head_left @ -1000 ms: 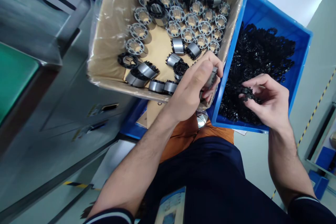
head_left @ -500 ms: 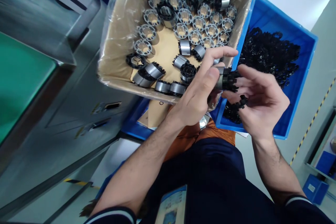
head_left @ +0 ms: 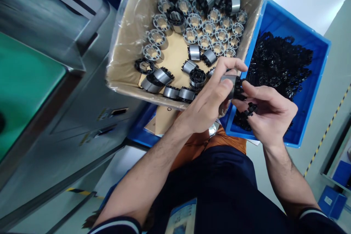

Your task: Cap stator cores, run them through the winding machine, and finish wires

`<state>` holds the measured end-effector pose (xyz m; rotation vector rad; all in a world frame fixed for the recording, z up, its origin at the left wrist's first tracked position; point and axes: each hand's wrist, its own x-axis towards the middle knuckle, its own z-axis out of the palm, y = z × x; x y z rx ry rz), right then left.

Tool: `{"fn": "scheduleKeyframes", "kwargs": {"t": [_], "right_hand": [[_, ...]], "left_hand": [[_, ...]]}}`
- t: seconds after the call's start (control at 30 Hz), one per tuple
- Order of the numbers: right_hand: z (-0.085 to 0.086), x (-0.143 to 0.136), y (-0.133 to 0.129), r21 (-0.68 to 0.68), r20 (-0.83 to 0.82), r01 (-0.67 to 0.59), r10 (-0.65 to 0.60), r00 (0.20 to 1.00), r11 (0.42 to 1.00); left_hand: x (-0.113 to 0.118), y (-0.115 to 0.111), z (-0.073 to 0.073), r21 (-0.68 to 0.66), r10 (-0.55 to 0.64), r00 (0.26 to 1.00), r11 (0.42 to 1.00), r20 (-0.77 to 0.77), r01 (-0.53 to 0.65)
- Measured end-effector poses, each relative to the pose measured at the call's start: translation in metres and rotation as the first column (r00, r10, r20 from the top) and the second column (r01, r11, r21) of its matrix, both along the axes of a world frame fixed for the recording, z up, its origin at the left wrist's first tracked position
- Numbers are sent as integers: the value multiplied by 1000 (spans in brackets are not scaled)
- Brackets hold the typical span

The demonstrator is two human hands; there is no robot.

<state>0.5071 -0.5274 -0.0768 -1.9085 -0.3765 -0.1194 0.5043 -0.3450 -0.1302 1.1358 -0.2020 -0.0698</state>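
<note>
A silver metal ring part (head_left: 229, 85) is gripped between the thumb and fingers of my left hand (head_left: 210, 100), above the near right corner of the cardboard box. Against its right end sits a black toothed piece (head_left: 239, 88), pinched by the thumb and fingertips of my right hand (head_left: 270, 111). A second small black piece (head_left: 250, 109) rests in my right hand, lower down by the fingers. The lined cardboard box (head_left: 123, 49) holds several bare metal rings (head_left: 204, 42) standing on end and several rings with black ends (head_left: 163, 76).
A blue bin (head_left: 315, 80) with many black toothed pieces (head_left: 285, 56) adjoins the box on the right. To the left are a metal cabinet (head_left: 90, 106) and a green surface (head_left: 27, 87). Cardboard (head_left: 164, 119) lies in another blue bin below the box.
My right hand has moved slightly left and down, bringing the black piece closer against the metal ring. My left hand still grips the ring. The view has shifted slightly.
</note>
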Motion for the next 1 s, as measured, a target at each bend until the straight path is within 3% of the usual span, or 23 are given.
{"fn": "scheduleKeyframes", "kwargs": {"t": [0.13, 0.23, 0.3, 0.33, 0.43, 0.6, 0.77, 1.0], "right_hand": [[6, 2, 3, 198, -87, 5, 13, 996, 980], [9, 3, 2, 284, -72, 45, -25, 997, 958], [9, 2, -1, 225, -51, 38, -27, 998, 974], [9, 2, -2, 181, -59, 23, -13, 998, 983], [6, -1, -5, 112, -116, -29, 42, 992, 993], [6, -2, -6, 74, -138, -39, 49, 989, 996], [8, 5, -9, 14, -37, -72, 72, 997, 997], [7, 9, -12, -108, -14, -94, 93, 996, 990]], "left_hand": [[1, 2, 6, -12, -55, 998, 998, -2, 55], [7, -2, 5, -89, 169, 985, 982, 32, -166], [10, -5, 4, -91, 309, 950, 946, -40, -311], [12, -5, 4, -83, 323, 943, 941, -77, -329], [15, -4, 6, -103, 225, 966, 966, -125, -238], [14, -1, 9, -94, -30, 988, 995, -149, 16], [10, -1, 6, -140, -51, 996, 989, -75, 40], [6, 3, 11, 6, -71, 991, 997, -112, 72]]}}
